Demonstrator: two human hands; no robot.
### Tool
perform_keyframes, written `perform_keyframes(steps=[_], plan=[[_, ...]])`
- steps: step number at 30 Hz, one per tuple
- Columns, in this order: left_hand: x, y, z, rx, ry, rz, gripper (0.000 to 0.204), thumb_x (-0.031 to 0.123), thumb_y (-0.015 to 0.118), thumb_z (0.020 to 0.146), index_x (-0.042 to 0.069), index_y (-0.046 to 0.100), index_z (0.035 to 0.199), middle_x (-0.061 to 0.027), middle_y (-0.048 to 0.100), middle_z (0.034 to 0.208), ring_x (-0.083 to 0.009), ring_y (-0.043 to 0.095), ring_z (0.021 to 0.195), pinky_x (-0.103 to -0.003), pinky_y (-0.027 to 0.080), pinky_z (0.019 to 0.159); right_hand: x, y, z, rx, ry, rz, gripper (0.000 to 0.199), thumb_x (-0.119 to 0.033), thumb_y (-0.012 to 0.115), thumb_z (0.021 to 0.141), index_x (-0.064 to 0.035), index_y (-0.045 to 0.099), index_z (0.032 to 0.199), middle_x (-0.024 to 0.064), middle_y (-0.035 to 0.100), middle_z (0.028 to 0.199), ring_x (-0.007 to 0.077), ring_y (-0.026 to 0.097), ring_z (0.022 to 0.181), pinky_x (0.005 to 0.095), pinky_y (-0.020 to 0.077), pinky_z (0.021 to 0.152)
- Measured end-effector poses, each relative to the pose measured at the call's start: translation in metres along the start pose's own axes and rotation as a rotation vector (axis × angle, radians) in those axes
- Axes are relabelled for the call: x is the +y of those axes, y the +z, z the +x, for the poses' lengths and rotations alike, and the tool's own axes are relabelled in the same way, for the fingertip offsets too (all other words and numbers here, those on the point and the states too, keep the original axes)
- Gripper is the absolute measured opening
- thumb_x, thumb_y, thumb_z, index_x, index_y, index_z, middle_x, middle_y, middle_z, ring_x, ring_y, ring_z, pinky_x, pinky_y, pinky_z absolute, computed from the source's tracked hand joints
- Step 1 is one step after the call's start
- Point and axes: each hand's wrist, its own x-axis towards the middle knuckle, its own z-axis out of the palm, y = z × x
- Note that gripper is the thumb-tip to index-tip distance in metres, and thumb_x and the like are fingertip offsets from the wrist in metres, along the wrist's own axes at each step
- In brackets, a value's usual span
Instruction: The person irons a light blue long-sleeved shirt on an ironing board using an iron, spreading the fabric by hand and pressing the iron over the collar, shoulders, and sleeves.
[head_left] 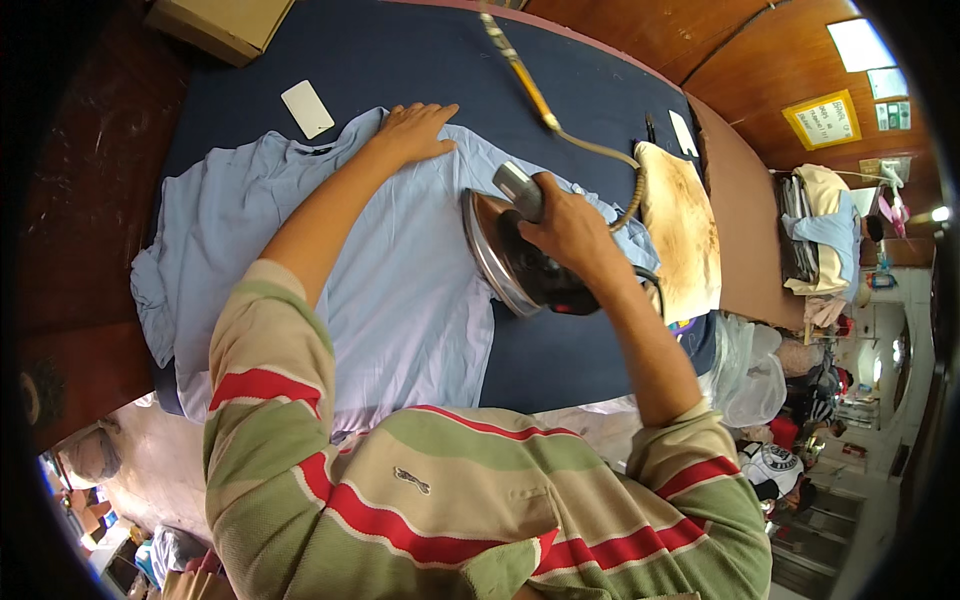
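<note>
A light blue shirt [385,265] lies spread over the dark blue padded table [400,45], its near part reaching the table's front edge. My left hand [412,133] rests flat on the cloth near the collar, fingers stretched toward the right. In my right hand [568,222] is the handle of a clothes iron [520,255] with a black body and a shiny metal rim. The iron stands over the shirt's right side, its pointed end toward the upper left; whether its sole presses on the cloth cannot be made out.
A hose [590,148] runs from above toward the iron's side. Right of the shirt lies a scorched cream cloth [680,230]. A white card [307,109] lies beyond the collar, a cardboard box [225,25] at the far left. Clear plastic bags [750,375] hang at the right.
</note>
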Motion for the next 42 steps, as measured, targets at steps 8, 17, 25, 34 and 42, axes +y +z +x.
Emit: perform_keyframes(steps=[8,17,25,34,42], plan=[[-0.006,-0.02,0.028,-0.373,-0.04,0.092,0.042,0.035,0.064,0.073,0.006,0.064,0.103,-0.0151,0.059,0.113,-0.0284,0.055,0.108,-0.045,0.04,0.09,-0.026,0.019,0.064,0.178,0.179,0.053,0.048,-0.044,0.057,0.079,0.0016,0.062,0.093,0.0238,0.064,0.087,0.0402,0.062,0.083,0.0432,0.0496,0.075],[-0.047,-0.008,0.031,-0.284,-0.119,-0.24,0.029,0.027,0.072,0.071,0.006,0.061,0.088,-0.0115,0.064,0.088,-0.0242,0.06,0.086,-0.037,0.045,0.072,-0.026,0.012,0.094,0.141,0.194,0.028,0.05,-0.045,0.054,0.082,0.0014,0.065,0.094,0.0244,0.064,0.09,0.0386,0.062,0.088,0.0412,0.0491,0.078],[-0.042,-0.012,0.028,-0.262,-0.157,-0.294,0.028,0.025,0.072,0.069,0.007,0.062,0.087,-0.0105,0.063,0.085,-0.0223,0.059,0.082,-0.035,0.045,0.071,-0.03,0.005,0.099,0.151,0.231,0.038,0.051,-0.045,0.054,0.082,0.003,0.064,0.095,0.0248,0.064,0.089,0.0389,0.062,0.088,0.0422,0.0492,0.077],[-0.027,-0.017,0.031,-0.214,-0.145,-0.174,0.034,0.038,0.066,0.073,0.008,0.062,0.089,-0.0108,0.064,0.089,-0.0267,0.059,0.087,-0.039,0.044,0.076,-0.007,0.012,0.017,0.052,0.112,0.027,0.051,-0.045,0.057,0.082,0.005,0.06,0.09,0.028,0.062,0.08,0.0425,0.061,0.08,0.0458,0.0487,0.072],[0.014,0.027,0.04,-0.044,0.157,0.045,0.03,0.036,0.063,0.079,0.009,0.062,0.091,-0.0102,0.057,0.1,-0.0265,0.053,0.102,-0.042,0.041,0.085,0.058,0.008,0.02,0.258,0.32,0.073,0.049,-0.042,0.056,0.082,0.0053,0.06,0.093,0.0284,0.062,0.084,0.0429,0.06,0.085,0.046,0.0473,0.076]])
